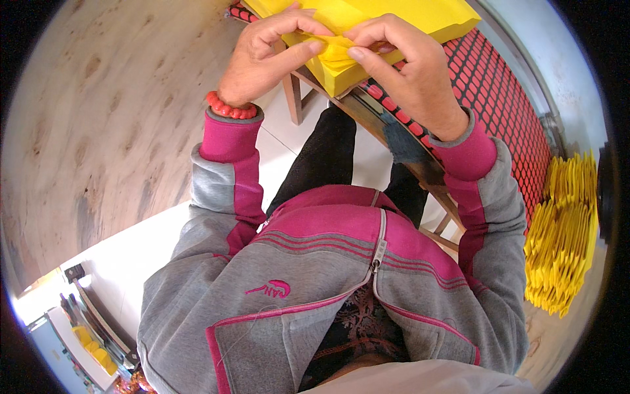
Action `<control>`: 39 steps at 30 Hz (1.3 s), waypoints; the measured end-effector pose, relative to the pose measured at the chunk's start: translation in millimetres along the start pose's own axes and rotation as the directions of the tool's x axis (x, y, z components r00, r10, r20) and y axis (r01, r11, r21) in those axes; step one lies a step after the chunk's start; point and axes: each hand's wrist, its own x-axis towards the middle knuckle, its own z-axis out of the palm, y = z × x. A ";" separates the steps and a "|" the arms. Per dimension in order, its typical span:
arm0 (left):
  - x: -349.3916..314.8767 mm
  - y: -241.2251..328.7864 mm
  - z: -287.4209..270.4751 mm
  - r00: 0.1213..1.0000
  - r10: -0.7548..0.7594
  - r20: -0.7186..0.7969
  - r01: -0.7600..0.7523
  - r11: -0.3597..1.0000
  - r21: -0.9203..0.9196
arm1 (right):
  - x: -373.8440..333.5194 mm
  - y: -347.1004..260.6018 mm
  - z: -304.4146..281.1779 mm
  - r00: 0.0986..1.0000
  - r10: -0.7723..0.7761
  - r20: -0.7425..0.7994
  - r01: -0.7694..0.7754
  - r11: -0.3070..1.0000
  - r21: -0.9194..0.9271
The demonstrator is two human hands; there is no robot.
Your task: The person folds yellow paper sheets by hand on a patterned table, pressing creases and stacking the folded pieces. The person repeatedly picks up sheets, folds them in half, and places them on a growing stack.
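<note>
At the top of the head view, both my hands meet over a thick stack of yellow paper sheets. Between them is a small piece of folded yellow paper, with creases along its length. My left hand, with a red bead bracelet at the wrist, pinches its left end between thumb and fingers. My right hand grips the other end, thumb tip on the near side. The folded piece lies just above the stack's near edge; whether it touches the stack, I cannot tell.
A red and black patterned cover spreads under and right of the stack, on a wooden table. Many folded yellow papers stand packed in rows at the far right. A large wooden board fills the left side. Yellow pieces sit lower left.
</note>
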 end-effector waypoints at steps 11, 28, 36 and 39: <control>1.0 -2.1 22.8 0.952 -0.116 -0.284 0.058 0.977 -0.204 | 4.7 -7.4 -7.3 0.978 -0.209 0.005 0.207 0.966 -0.156; -6.2 -6.2 14.5 0.977 -0.059 -0.203 0.039 0.994 -0.103 | -1.9 -1.4 1.8 0.997 -0.040 -0.061 0.035 0.996 -0.079; -1.8 -7.2 24.5 0.945 -0.101 -0.311 0.021 0.968 -0.250 | 4.0 -6.6 0.6 0.988 -0.129 -0.083 0.120 0.987 -0.105; -3.5 -9.0 22.0 0.943 -0.127 -0.308 0.045 0.964 -0.261 | 4.7 -6.8 1.6 0.986 -0.151 -0.073 0.143 0.984 -0.108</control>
